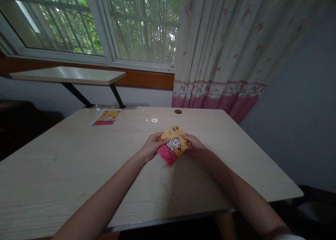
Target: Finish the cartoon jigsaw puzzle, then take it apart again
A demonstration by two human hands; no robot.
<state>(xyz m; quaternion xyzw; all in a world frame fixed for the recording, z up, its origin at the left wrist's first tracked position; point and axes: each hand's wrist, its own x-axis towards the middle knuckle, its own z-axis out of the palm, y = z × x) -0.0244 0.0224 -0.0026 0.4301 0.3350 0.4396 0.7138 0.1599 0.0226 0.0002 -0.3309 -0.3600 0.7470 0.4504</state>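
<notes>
A small yellow and pink packet point(173, 145) with a cartoon figure printed on it is held just above the middle of the wooden table point(65, 170). My left hand point(151, 147) grips its left edge with the fingers curled. On the other side, my right hand point(193, 143) pinches the packet's right edge. Both forearms reach in from the near edge of the table. The packet is tilted, pink end toward me.
A second flat yellow and red packet point(106, 117) lies at the table's far left. A round cable hole point(178, 111) sits near the far edge. A shelf point(68, 75) on black brackets, a window and a pink-hemmed curtain point(220, 57) stand behind.
</notes>
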